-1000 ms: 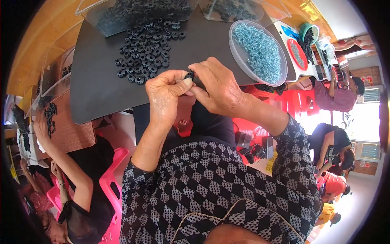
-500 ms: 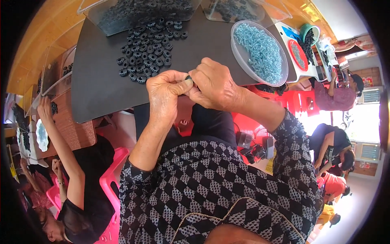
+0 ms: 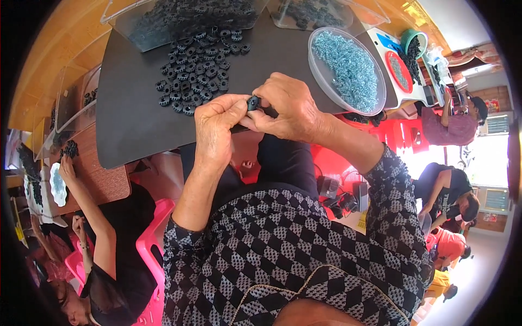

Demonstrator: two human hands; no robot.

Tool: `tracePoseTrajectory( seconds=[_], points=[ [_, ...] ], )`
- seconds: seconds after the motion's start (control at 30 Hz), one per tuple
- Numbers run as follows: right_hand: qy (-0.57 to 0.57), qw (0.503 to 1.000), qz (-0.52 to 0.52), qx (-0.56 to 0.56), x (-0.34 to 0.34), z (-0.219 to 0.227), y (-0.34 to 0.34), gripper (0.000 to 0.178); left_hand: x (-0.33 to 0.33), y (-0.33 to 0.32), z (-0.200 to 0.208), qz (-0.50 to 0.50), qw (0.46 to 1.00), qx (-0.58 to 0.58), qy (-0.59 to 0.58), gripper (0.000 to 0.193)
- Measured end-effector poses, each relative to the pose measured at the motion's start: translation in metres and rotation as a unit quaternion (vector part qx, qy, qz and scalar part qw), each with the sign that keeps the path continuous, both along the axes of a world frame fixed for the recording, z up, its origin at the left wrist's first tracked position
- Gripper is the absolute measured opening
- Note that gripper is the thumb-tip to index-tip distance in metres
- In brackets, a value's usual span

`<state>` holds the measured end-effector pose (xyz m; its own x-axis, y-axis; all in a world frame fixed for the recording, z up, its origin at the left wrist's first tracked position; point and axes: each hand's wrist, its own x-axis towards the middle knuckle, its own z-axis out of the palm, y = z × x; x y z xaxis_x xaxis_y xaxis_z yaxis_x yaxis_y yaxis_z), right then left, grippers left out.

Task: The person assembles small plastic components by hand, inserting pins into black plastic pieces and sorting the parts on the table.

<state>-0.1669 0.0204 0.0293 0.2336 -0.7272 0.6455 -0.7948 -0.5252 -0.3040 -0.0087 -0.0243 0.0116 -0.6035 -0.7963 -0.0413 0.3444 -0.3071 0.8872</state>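
Between my two hands, in front of my body at the table's near edge, is a small round black toothed part [image 3: 253, 103]. The thumb and fingers of my left hand [image 3: 216, 120] pinch it from the left. My right hand [image 3: 288, 106] is closed at its right side, with fingertips against the part; whether they hold another small piece is hidden. Just beyond my left hand lies a loose pile of similar black toothed parts [image 3: 198, 73]. To the right of my right hand stands a round clear tub [image 3: 322, 81] of tiny shiny pale-blue pieces [image 3: 348, 68].
At the far edge, clear bins [image 3: 185, 24] hold more dark parts. Beyond the tub, a white tray [image 3: 399, 98] carries a red dish [image 3: 398, 73] and a green cup. At left, a co-worker's arm [image 3: 98, 217] reaches over a brown table [image 3: 109, 182], beside a pink chair [image 3: 155, 244].
My fingers have turned and shifted apart slightly, so the black toothed part now shows its round face. The co-worker's hand at left has moved down onto small black pieces.
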Motion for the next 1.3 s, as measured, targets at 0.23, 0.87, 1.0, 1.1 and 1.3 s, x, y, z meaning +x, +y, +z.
tracePoseTrajectory(
  seconds=[0.23,0.87,1.0,1.1,1.3],
  points=[
    [0.048,0.992,-0.119,-0.022,-0.043,0.037,0.000,0.033,-0.001,0.011,-0.013,0.019,0.996,-0.056,-0.071,0.023],
    [0.213,0.899,-0.379,0.051,-0.160,0.101,-0.086,0.029,-0.061,-0.102,0.000,0.133,0.536,-0.754,-0.355,0.024],
    [0.215,0.901,-0.371,-0.071,-0.166,0.091,-0.082,0.030,-0.071,-0.106,-0.003,0.083,0.461,-0.814,-0.344,0.011],
    [0.187,0.908,-0.323,-0.188,-0.169,0.086,-0.072,0.021,-0.071,-0.104,0.005,0.075,0.462,-0.814,-0.345,0.010],
    [0.153,0.954,-0.246,-0.083,-0.135,0.040,-0.020,0.010,-0.065,-0.102,-0.004,0.063,0.487,-0.797,-0.351,0.009]
  ],
)
